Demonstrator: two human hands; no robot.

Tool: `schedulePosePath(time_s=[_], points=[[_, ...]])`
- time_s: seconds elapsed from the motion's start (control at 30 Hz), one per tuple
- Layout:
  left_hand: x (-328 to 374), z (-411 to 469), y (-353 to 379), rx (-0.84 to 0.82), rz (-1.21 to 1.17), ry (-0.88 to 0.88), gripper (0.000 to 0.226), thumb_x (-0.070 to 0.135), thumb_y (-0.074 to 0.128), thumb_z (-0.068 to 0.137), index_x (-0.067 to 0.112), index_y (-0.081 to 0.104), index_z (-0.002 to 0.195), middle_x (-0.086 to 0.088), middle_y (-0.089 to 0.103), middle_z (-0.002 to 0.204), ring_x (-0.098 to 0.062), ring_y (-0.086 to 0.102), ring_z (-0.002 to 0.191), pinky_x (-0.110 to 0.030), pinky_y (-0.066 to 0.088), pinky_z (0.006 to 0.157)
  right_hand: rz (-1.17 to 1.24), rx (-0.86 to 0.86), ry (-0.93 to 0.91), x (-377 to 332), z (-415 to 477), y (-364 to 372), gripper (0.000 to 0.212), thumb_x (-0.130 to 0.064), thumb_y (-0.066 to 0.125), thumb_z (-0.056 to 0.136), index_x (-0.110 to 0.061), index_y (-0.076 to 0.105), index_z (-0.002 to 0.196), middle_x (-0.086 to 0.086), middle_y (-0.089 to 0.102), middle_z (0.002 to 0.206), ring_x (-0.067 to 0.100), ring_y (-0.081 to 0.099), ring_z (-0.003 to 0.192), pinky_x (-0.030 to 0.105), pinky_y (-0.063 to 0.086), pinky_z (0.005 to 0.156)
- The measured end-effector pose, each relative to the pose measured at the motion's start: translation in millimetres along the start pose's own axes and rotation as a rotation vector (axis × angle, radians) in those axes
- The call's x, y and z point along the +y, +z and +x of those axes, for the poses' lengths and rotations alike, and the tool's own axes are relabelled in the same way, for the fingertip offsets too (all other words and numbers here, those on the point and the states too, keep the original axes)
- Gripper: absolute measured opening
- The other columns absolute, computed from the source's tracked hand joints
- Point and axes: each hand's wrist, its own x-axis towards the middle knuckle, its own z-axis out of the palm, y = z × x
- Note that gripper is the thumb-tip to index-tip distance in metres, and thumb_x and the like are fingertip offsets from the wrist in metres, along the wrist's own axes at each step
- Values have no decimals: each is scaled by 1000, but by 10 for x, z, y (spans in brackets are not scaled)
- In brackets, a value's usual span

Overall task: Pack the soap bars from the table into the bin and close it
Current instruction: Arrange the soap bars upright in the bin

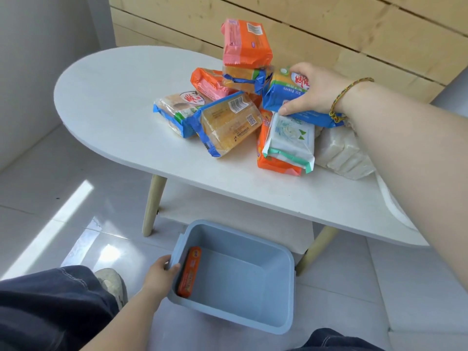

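Several wrapped soap bars lie heaped on the white oval table. My right hand grips a blue-wrapped yellow soap bar at the right of the heap. An orange and pink pack tops the pile. A yellow bar with a barcode and a white floral pack lie at the front. On the floor below sits the blue bin, open, with one orange soap bar standing against its left wall. My left hand holds the bin's left rim.
A white plastic bag lies at the right of the heap. The table has wooden legs and a lower shelf. My legs in dark jeans and a shoe sit left of the bin. No lid is in view.
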Motion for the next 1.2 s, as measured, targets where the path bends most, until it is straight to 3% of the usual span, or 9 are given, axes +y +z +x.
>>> schedulePosePath(time_s=[0.2,0.33,0.43,0.63,0.77,0.93,1.0,1.1,1.2], points=[[8,1,9,5,-3,-16,36,15,43,94,8,42,129,-13,53,106,-28,50,89,-40,45,80,58,164,-8,-49,-228,-13,81,-37,77,65,-21,38,134,4,55,124,23,52,111,32,41,93],[37,-15,9,4,0,-4,36,14,42,94,5,45,128,-18,57,118,-27,49,90,-37,42,81,379,231,-58,-202,-630,-129,68,-31,79,65,-19,46,124,-10,59,100,0,57,85,10,42,74],[38,-33,12,5,6,16,37,14,41,94,5,43,130,-18,54,124,-25,47,92,-35,39,81,648,106,-109,-318,-1095,-100,70,-37,80,50,-24,49,111,-20,58,85,-17,57,65,-2,44,62],[20,2,-12,-2,-17,21,37,9,41,93,4,44,129,-19,53,126,-28,49,96,-35,40,82,787,-240,-113,-350,-1834,438,66,-31,82,42,-45,52,99,-26,65,95,-15,60,87,0,45,74],[25,32,8,14,-44,35,36,6,41,92,4,45,128,-20,54,125,-29,50,99,-35,40,83,846,-473,26,-283,-1954,1052,52,-28,81,53,-47,53,93,-22,68,90,-13,62,84,2,47,75],[52,77,9,-13,-33,48,37,6,43,92,7,44,129,-20,54,126,-34,53,108,-37,42,90,886,-695,269,-141,-1881,2113,46,-21,71,77,-28,46,115,-19,57,85,-8,56,74,9,46,70],[46,105,-11,-30,-35,51,37,6,44,91,8,44,128,-19,54,125,-29,52,100,-34,41,87,969,-699,426,-83,-1845,2476,38,-24,67,81,-25,45,112,-13,58,88,-2,58,76,9,49,65],[28,131,-27,-46,-25,64,36,9,44,92,11,44,128,-13,55,120,-22,50,97,-32,41,86,1125,-597,702,-7,-1750,2894,44,-25,62,85,-12,44,123,-1,59,92,14,61,83,29,52,81],[4,147,-33,-54,-61,82,35,9,45,92,13,45,127,-8,54,112,-19,51,95,-30,40,81,1223,-528,869,32,-1649,3191,49,-24,59,86,-14,37,129,4,59,94,19,60,84,35,50,82]])
